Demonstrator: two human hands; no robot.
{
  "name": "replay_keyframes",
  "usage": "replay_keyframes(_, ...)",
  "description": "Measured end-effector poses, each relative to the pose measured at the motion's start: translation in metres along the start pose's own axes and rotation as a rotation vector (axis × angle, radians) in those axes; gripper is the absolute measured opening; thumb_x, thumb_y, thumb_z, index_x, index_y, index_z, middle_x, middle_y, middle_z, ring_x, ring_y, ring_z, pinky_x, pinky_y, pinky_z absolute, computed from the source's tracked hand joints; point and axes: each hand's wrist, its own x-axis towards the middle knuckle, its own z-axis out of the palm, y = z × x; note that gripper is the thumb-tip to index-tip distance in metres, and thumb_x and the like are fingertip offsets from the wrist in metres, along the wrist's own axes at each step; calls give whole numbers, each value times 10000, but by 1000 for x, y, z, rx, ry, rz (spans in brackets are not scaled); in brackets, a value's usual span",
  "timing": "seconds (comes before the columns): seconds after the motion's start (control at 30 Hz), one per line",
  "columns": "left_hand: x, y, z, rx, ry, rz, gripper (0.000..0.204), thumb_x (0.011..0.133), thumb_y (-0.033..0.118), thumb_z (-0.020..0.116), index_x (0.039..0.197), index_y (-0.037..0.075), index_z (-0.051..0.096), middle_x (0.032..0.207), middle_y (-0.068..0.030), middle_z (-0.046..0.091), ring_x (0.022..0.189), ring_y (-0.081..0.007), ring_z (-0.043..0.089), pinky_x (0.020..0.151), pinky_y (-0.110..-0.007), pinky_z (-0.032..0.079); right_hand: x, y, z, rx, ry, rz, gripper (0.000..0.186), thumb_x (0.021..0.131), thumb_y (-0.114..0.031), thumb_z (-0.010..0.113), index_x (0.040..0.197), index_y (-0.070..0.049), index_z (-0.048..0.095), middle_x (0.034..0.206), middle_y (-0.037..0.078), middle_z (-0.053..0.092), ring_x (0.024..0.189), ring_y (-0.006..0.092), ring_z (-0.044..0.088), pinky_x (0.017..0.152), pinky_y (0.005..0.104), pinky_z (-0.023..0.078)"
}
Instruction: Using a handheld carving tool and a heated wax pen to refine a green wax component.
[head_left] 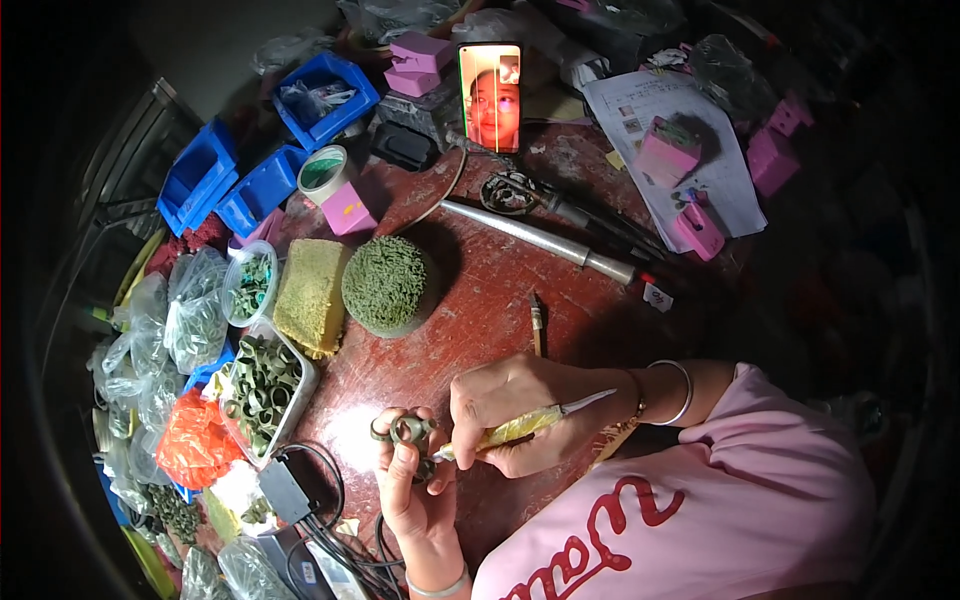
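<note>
My left hand (412, 500) is closed around a few dull green rings (411, 430), holding them up between thumb and fingers. In my right hand (515, 400) is a thin pointed tool (520, 425) with a yellow-wrapped grip, held like a pen. Its metal tip sits close beside the rings; whether it touches them I cannot tell. To the left of my hands stands a clear plastic tub (306, 388) heaped with similar green rings. A small brush (537, 325) lies just beyond my right hand.
Beyond the tub are a yellow sponge block (309, 295), a round green bristly pad (388, 285) and a tapered metal rod (520, 233). A lit phone (491, 97) stands at the back. Blue bins (200, 178), pink blocks (670, 152) and black cables (335, 545) crowd the edges.
</note>
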Motion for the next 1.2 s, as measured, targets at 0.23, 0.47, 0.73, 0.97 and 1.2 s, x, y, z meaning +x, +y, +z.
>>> replay_keyframes(0.23,-2,0,0,-14,22,16,381,886,73,644,1233,86,486,1125,-138,553,762,-108,509,460,-145,411,1,2,-1,21,12,-46,201,747,26,627,927,-60,651,851,55,633,801,230,621,691,343,502)
replay_keyframes(0.47,-2,2,2,-35,29,25,380,886,87,653,1226,91,483,1126,-123,554,734,-100,486,456,-134,394,1,-6,-6,46,13,79,148,738,-19,623,879,-54,651,836,56,635,798,227,615,707,347,485)
replay_keyframes(0.73,-1,1,4,-52,16,14,411,871,83,675,1235,94,485,1132,-114,567,755,-111,496,473,-144,412,0,-5,-6,134,29,136,147,699,-64,627,842,-60,661,812,55,625,791,220,605,728,345,469)
replay_keyframes(0.97,-4,4,0,-62,-9,-17,430,845,81,695,1227,91,498,1126,-127,568,741,-115,494,461,-141,409,2,-4,-6,108,4,99,132,699,-39,620,824,-56,657,801,58,615,757,212,606,691,331,468)
replay_keyframes(1.2,2,5,5,-24,-19,26,430,828,31,684,1227,86,533,1192,-148,590,783,-138,556,472,-150,392,6,-12,-12,83,233,179,146,847,-27,669,992,-11,685,917,80,698,780,128,660,683,247,513)
